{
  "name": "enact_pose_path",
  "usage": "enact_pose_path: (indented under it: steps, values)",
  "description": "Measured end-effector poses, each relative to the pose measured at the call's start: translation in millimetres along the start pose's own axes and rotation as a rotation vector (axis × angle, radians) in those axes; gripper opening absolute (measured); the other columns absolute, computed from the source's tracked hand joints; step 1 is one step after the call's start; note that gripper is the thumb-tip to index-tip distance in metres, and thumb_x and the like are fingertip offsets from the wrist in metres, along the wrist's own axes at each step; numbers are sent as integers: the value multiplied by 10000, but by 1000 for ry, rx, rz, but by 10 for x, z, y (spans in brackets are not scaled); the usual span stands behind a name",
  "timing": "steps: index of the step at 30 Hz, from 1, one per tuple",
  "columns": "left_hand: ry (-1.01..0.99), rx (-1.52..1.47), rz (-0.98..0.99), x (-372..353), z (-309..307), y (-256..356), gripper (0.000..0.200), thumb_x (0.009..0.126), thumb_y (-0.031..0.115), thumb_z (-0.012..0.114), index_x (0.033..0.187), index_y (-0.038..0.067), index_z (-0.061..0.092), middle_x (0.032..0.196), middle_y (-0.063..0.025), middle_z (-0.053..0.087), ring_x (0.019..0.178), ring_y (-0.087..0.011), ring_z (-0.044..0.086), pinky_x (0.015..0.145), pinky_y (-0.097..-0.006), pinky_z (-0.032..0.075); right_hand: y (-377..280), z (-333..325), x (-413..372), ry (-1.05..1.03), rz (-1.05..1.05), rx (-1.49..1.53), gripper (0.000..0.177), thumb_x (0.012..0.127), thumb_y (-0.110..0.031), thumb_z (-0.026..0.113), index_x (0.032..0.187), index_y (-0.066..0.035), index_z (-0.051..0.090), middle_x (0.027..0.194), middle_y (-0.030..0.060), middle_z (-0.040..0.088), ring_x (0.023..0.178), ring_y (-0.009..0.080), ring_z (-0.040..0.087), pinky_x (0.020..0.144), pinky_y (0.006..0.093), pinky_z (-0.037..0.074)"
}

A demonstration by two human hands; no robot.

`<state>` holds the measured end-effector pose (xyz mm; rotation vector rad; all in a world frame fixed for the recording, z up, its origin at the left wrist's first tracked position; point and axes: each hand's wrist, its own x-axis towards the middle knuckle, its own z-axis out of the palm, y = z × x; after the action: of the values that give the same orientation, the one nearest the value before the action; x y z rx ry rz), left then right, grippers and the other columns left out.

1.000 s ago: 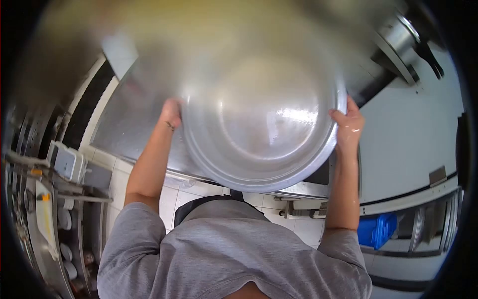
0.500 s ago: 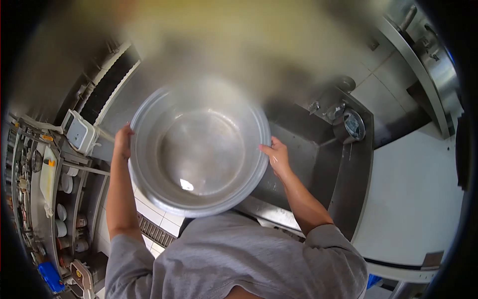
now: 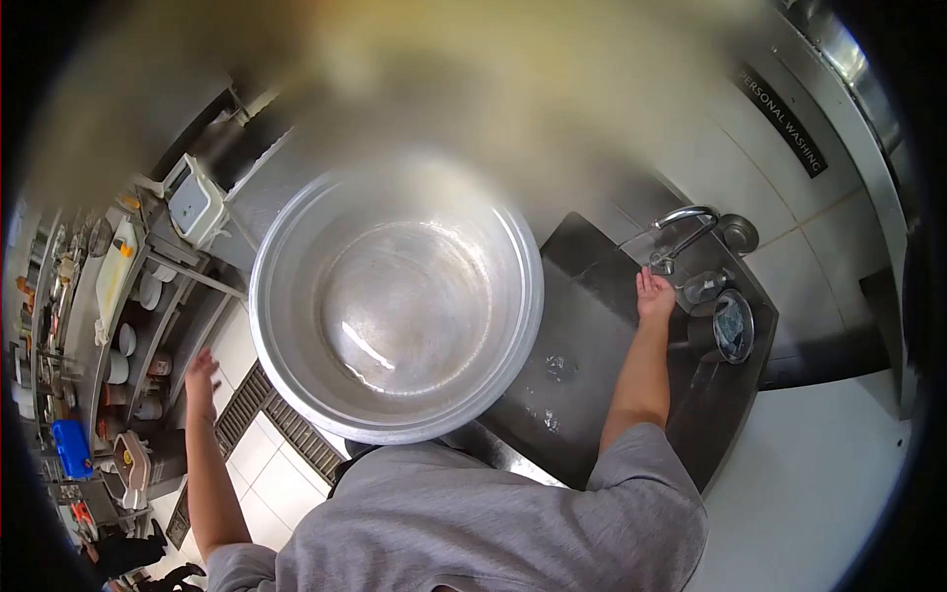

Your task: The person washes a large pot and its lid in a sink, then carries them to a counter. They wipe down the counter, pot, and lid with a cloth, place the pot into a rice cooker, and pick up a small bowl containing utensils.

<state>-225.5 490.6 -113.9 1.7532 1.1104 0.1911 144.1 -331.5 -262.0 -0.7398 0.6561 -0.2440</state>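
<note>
A large round aluminium basin [image 3: 404, 306] sits in front of me, overlapping the left part of the steel sink [image 3: 582, 335]. A little water shines on its bottom. My right hand [image 3: 654, 298] is at the curved tap [image 3: 681, 232], just below its spout, palm up with the fingers stretched out. It holds nothing. Off to the left of the basin, my left hand [image 3: 202, 380] hangs over the floor with its fingers apart and nothing in it.
Behind the tap stands a small metal cup [image 3: 738, 234]. A metal container [image 3: 733, 326] with a bluish crumpled thing is at the sink's right side, beside a clear glass [image 3: 704, 287]. Shelves with dishes [image 3: 128, 340] line the left. A person's dark-clothed legs [image 3: 123, 555] show at bottom left.
Both hands have let go of the basin's rim. My right hand has moved right to the tap, and my left hand has dropped down and left. My view has shifted toward the tap.
</note>
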Motion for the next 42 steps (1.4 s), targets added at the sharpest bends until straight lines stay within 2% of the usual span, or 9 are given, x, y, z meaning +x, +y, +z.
enact_pose_path:
  steps: [3, 5, 9, 11, 17, 22, 29, 38, 42]
  values:
    - [-44, 1, -115, -228, -80, -378, 497, 828, 278, 556, 1299, 135, 482, 1038, -4, 558, 983, -181, 510, 837, -427, 384, 73, -6, -358, 8, -26, 17, 395, 758, -43, 557, 1124, 60, 447, 1237, 155, 467, 1188, 312, 465, 968, 470, 411]
    - [-22, 47, -174, -468, 35, -425, 496, 801, 213, 560, 1265, 48, 499, 1027, -8, 567, 880, -118, 509, 636, -280, 426, 382, 144, -747, 144, -350, -717, 633, 736, 12, 568, 1327, 22, 343, 1257, 168, 450, 1174, 301, 468, 983, 449, 391]
    - [-218, 88, -243, -882, 28, -638, 462, 796, 156, 585, 1250, 101, 520, 1197, -51, 557, 1013, -172, 533, 805, -370, 434, 492, 949, -2856, -713, -1281, -1318, 726, 643, 30, 564, 1340, -114, 419, 1270, 187, 449, 1230, 358, 409, 1050, 500, 285]
    - [-229, 104, -241, -886, 23, -873, 438, 792, 145, 585, 1225, 91, 544, 1141, -63, 590, 979, -174, 549, 792, -366, 449, 681, 888, -3169, -1103, -1462, -1662, 502, 681, -4, 522, 1176, -82, 545, 1203, 174, 503, 1221, 379, 417, 1048, 538, 265]
    - [-190, 170, -304, -882, 149, -1699, 424, 773, 111, 601, 1188, 35, 577, 1015, -98, 644, 835, -179, 612, 684, -309, 506, 871, 1373, -3378, -1366, -1455, -1226, 75, 671, -86, 496, 685, -39, 553, 743, 104, 566, 789, 280, 563, 942, 536, 371]
    - [-370, 463, -81, -1367, -305, -1886, 437, 759, 161, 625, 1176, 37, 584, 1026, -128, 660, 931, -232, 628, 785, -340, 497, 992, 2568, -4250, -1332, -1747, -784, 40, 673, -71, 519, 645, -43, 523, 663, 90, 501, 689, 264, 518, 776, 431, 420]
    - [19, 188, -277, -1905, -1477, -3249, 366, 728, 245, 612, 1049, 78, 667, 1015, -164, 659, 936, -303, 627, 826, -375, 487, 1973, 4128, -5715, -1340, -1915, -673, 92, 611, 42, 518, 606, -26, 456, 612, 99, 431, 648, 265, 456, 691, 347, 400]
    - [357, -268, -738, -2638, -2690, -4694, 374, 736, 171, 645, 1087, 43, 648, 943, -163, 669, 797, -235, 650, 728, -337, 511, 3334, 4923, -7721, -1306, -1790, -700, 55, 651, 27, 461, 632, -24, 467, 628, 108, 462, 674, 276, 476, 654, 348, 412]
    - [489, -474, -655, -2352, -3464, -5044, 351, 761, 138, 628, 1098, 41, 635, 885, -126, 662, 753, -192, 635, 674, -312, 505, 4388, 5248, -8367, -1293, -1508, -841, 89, 666, 2, 410, 668, 11, 498, 618, 127, 499, 599, 295, 474, 615, 361, 416]
